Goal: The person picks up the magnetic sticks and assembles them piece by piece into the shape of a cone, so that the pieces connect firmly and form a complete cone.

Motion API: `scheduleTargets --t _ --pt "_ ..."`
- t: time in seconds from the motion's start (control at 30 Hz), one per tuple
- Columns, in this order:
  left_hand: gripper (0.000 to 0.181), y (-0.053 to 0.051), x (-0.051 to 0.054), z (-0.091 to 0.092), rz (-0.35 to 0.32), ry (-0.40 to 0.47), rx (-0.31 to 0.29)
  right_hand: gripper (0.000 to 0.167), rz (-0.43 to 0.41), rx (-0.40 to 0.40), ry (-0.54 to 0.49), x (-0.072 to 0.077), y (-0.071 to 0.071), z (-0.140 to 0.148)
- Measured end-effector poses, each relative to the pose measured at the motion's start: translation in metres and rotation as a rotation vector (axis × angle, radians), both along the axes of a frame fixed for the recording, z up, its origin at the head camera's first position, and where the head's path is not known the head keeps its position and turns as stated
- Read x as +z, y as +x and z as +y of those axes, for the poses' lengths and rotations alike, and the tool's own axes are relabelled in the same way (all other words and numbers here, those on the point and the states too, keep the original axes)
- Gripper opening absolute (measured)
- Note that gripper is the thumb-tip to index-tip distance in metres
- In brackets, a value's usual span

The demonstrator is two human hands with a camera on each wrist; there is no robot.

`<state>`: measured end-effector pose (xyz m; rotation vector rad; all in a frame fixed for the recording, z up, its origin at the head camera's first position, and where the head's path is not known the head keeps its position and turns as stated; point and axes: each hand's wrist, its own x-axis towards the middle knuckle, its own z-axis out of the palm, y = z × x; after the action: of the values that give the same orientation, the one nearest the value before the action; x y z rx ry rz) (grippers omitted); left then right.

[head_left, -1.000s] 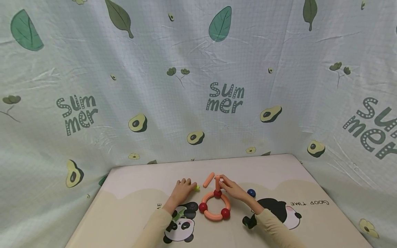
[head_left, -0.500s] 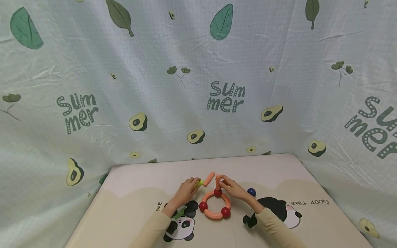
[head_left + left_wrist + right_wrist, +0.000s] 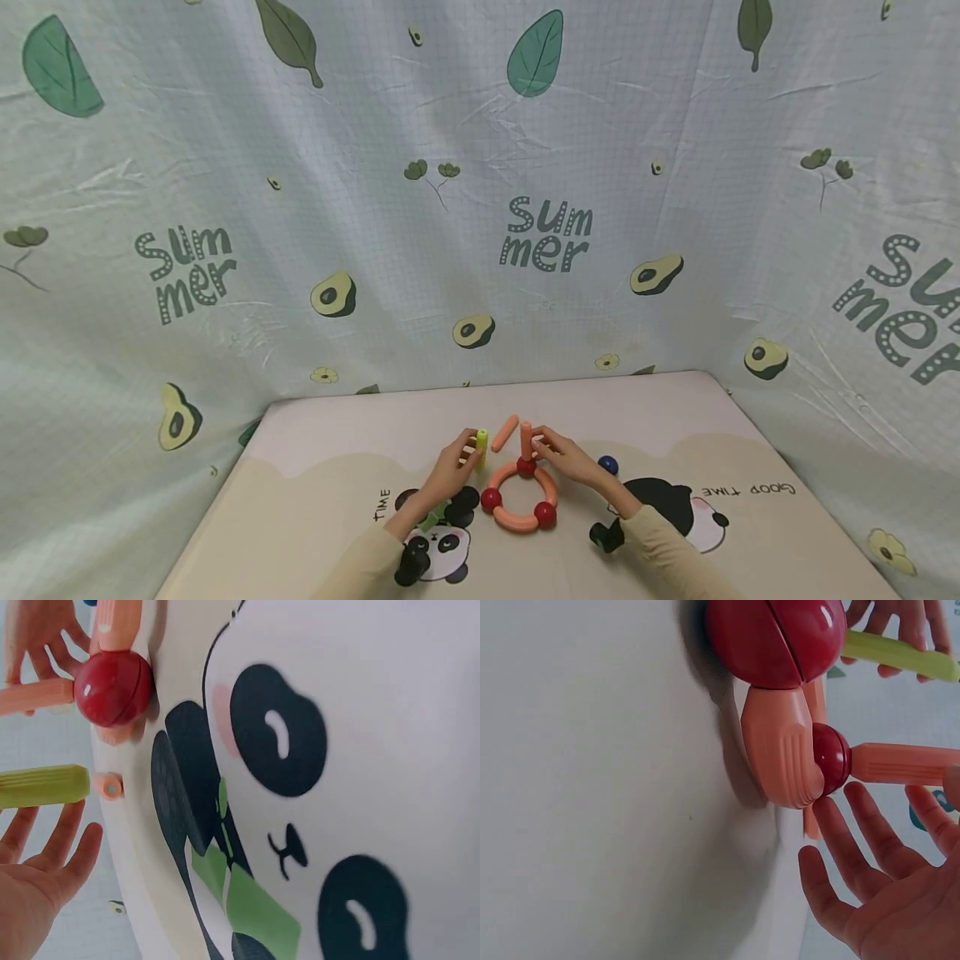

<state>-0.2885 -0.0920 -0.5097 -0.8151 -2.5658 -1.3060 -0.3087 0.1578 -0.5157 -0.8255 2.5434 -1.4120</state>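
In the head view, my left hand (image 3: 455,467) pinches a yellow-green rod (image 3: 482,447) held upright, left of a toy ring. That ring joins red balls (image 3: 546,516) with curved orange rods (image 3: 516,522). A straight orange rod (image 3: 527,442) stands up from the ring's far red ball (image 3: 527,467). My right hand (image 3: 564,457) grips this upright rod from the right, thumb and fingers near its upper part. In the right wrist view the orange rod (image 3: 900,763) meets the red ball (image 3: 831,759). The left wrist view shows the yellow-green rod (image 3: 45,786) apart from the ring.
A loose orange rod (image 3: 506,433) lies just behind the ring, between the hands. To the right of my right hand sits a blue ball (image 3: 608,464). The table mat (image 3: 315,500) has printed pandas, and a patterned curtain (image 3: 390,250) hangs behind the table.
My left hand has picked up the yellow-green rod from beside it, moved it right towards the ring and turned it upright. The right hand has stayed on the orange rod.
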Motion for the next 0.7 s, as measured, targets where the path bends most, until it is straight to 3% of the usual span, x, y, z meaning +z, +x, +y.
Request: scheduleTargets --t 0.07,0.23,0.47,0.7 --pt "0.026 0.003 0.000 -0.001 -0.027 0.025 0.002 0.042 0.013 0.010 -0.014 -0.001 0.001 0.001" --pt "0.026 0.010 0.003 -0.001 -0.062 0.052 -0.001 0.041 -0.066 -0.037 -0.003 -0.005 0.000 0.000" --pt "0.027 0.021 0.008 0.001 -0.117 0.105 -0.021 0.033 -0.095 -0.056 0.015 -0.005 0.000 0.000" --pt "0.025 0.038 0.022 0.003 -0.094 0.084 -0.039 0.035 -0.106 -0.043 0.021 -0.005 0.004 0.004"
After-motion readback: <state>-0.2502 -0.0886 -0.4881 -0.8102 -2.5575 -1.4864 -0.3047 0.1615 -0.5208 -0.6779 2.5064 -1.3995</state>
